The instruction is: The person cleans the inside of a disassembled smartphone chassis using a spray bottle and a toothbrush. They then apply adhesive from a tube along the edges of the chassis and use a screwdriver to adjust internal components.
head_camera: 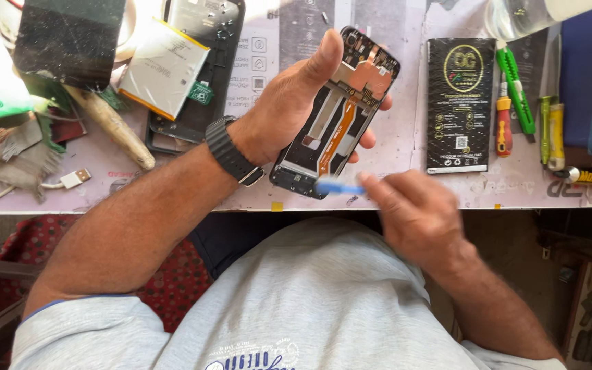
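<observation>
My left hand [289, 103] grips an opened black phone frame [337, 116] with an orange flex strip running down its inside, held tilted above the table's front edge. A dark watch sits on that wrist. My right hand [412, 212], blurred, pinches a small blue tool [337, 186]. The tool's tip touches the frame's lower end.
On the pale work mat [392, 157] lie a white phone battery [162, 68] on a black back cover, a black flat box [459, 103], green and orange screwdrivers [512, 89], a dark screen panel [70, 41], a wooden handle [111, 123] and a white cable plug [73, 179].
</observation>
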